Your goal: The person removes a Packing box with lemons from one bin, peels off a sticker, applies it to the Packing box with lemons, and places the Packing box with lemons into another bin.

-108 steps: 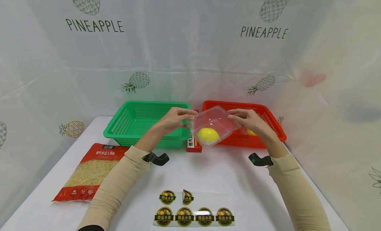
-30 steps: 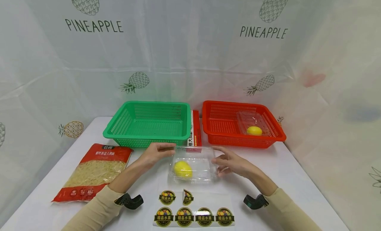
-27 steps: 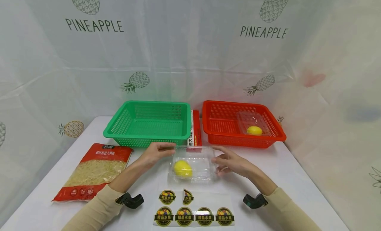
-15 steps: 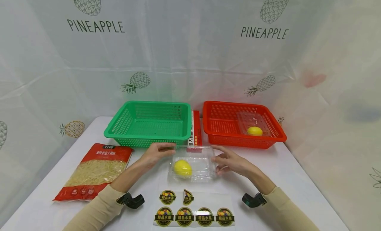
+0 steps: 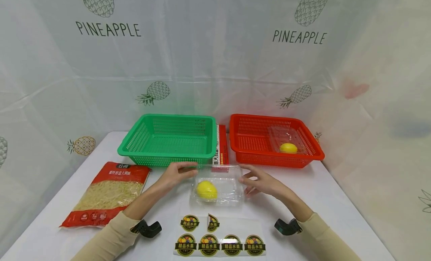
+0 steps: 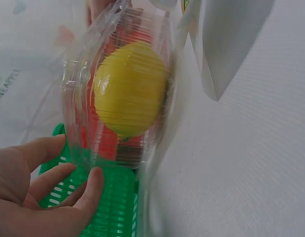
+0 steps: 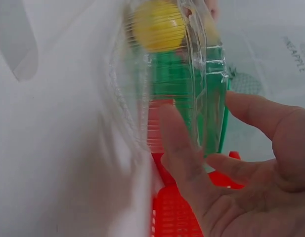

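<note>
A clear plastic clamshell box (image 5: 227, 195) lies on the table, with a yellow lemon (image 5: 207, 190) inside its left half. At the box's left end is my left hand (image 5: 175, 175), thumb and fingers spread loosely, fingertips close by the plastic. The left wrist view shows the lemon (image 6: 130, 89) through the ribbed wall, with a slim gap by the fingers (image 6: 95, 185). On the opposite end, my right hand (image 5: 264, 182) has its fingers extended along the edge. In the right wrist view one finger (image 7: 177, 128) overlaps the box wall.
Behind stand a green basket (image 5: 168, 155) and a red basket (image 5: 269, 159), the latter holding another clear box (image 5: 286, 134) with a lemon. Between them is a red carton (image 5: 223, 145). A pasta bag (image 5: 107, 193) lies left; a sticker sheet (image 5: 240, 223) lies in front.
Since the earliest frame, the boxed lemon has come from above the red basket down to the table's middle, carried by both hands. Lately my left fingertips have drawn slightly back from it.
</note>
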`<state>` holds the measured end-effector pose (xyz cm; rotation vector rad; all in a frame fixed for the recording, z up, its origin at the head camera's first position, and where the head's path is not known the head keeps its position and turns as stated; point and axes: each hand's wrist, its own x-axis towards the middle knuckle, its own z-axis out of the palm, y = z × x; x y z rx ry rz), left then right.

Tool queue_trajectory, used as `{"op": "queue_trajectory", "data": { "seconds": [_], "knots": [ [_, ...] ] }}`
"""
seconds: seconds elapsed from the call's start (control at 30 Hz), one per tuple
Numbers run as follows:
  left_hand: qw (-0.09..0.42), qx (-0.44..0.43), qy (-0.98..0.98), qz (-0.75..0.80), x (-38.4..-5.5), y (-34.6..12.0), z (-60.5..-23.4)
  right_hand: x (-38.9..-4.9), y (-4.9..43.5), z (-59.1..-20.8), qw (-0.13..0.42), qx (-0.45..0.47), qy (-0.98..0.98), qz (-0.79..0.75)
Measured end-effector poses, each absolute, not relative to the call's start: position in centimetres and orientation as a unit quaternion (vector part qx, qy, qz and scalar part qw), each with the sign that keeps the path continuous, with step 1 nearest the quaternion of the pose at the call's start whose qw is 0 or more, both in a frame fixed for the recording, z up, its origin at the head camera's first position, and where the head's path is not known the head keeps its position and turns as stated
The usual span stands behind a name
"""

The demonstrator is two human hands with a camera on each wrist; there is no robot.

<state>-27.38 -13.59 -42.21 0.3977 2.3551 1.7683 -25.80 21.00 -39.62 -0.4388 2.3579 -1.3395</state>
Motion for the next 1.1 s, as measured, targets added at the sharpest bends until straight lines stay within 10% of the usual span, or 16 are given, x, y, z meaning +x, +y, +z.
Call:
{"op": "queue_trajectory", "data": {
  "seconds": [0.57,1.1],
  "knots": [
    [0.061,0.197,0.827,0.523,-23.1,-15.2,-41.3,-22.8,20.9,-37.3,0.062,-0.234,0.889,-0.388],
    [0.107,0.294,0.809,0.497,-18.5,-13.7,-42.0,-18.3,17.4,-37.5,0.149,-0.310,0.868,-0.359]
  ]
}}
